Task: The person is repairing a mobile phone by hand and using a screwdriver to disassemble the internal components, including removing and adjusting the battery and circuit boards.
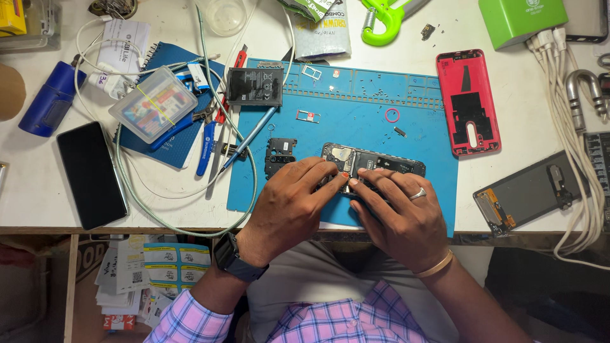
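An opened phone with its back off lies on the blue work mat, circuit board showing. My left hand rests on the phone's left part, fingertips pinched at its middle. My right hand, wearing a ring and a bangle, covers the phone's lower edge, fingertips meeting the left hand's. Whatever small part the fingers press is hidden. A black plastic cover piece lies just left of the phone. A black battery sits at the mat's top left.
A red phone back cover lies right of the mat, another phone part further right by white cables. On the left are a black phone, a clear plastic box, blue pliers and a notebook. Tiny screws dot the mat.
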